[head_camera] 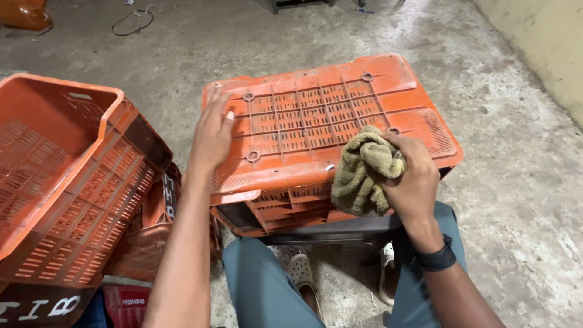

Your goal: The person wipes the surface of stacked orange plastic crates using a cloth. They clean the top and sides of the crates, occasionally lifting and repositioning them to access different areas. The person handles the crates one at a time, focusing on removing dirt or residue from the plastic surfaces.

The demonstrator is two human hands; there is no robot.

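An orange plastic crate [340, 103] lies upside down in front of my knees, its slotted bottom facing up. My left hand [212, 130] rests flat on its near left corner, fingers spread. My right hand [413, 176] grips a crumpled olive-brown cloth [361, 173] and presses it against the crate's near right edge. A black band sits on my right wrist.
A second orange crate [67, 176] stands tilted at my left, stacked on more crates. The floor [516, 182] is stained concrete. A yellowish wall [546, 42] rises at the right. A wire loop [133, 21] lies at the far left. My sandalled feet show below.
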